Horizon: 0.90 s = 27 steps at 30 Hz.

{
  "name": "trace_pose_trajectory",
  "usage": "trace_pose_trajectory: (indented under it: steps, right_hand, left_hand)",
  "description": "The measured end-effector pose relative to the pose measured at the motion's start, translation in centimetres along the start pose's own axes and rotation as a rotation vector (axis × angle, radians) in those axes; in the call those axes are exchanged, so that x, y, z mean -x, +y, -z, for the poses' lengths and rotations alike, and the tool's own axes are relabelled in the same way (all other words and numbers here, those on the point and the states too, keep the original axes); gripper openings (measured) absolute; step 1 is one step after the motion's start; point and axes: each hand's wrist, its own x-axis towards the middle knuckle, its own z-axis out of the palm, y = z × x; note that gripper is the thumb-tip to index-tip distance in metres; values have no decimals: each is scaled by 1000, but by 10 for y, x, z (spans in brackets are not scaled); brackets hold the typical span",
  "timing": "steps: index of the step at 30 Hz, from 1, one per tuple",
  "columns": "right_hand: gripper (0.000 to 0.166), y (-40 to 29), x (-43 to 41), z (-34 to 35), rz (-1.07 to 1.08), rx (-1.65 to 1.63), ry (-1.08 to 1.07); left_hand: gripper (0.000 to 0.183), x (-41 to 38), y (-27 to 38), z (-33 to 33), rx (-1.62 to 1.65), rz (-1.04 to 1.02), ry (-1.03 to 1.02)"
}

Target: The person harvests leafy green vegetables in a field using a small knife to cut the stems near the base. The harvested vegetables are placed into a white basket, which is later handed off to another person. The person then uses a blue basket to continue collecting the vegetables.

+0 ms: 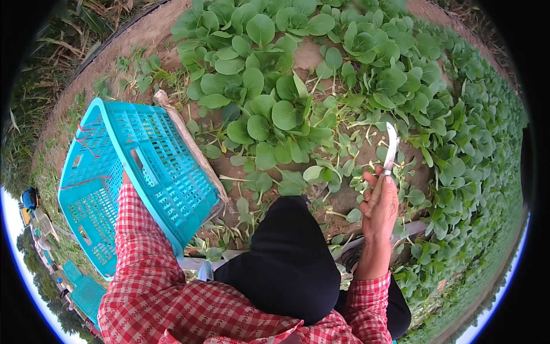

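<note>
On the right, my right hand point(381, 202) holds a small knife point(391, 148) with a curved, whitish blade pointing up and away, over soil and low green leaves. A turquoise plastic basket point(165, 155) with slotted walls lies tilted on the left, its opening towards me. My left forearm, in a red and white checked sleeve, reaches into this basket; the hand itself is hidden behind its wall. Leafy green plants point(270, 116) with rounded leaves grow in front of my knee. Cut or loose leaves point(258, 182) lie on the soil beside them.
Dense leafy greens point(459, 159) run along the right side. A pale wooden bar or rolled strip point(191, 148) lies against the basket's far side. More turquoise baskets point(88, 296) stand at the lower left. Tall dry plants point(47, 64) border the soil at upper left.
</note>
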Motion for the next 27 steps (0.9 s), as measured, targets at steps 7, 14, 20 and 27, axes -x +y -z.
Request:
trace_pose_trajectory:
  steps: [7, 14, 20, 27]
  right_hand:
    - [35, 47, -70, 35, 98, 317, -142]
    - [28, 104, -145, 5, 174, 518, -217]
    - [29, 151, -178, -24, 174, 524, -243]
    - [26, 136, -183, -39, -115, 377, -300]
  left_hand:
    - [30, 217, 187, 92, 744, -804, 250]
    - [23, 424, 364, -14, 95, -1727, -121]
    - [27, 417, 374, -176, -677, -1696, -292]
    - [22, 367, 334, -204, -687, -1497, -366]
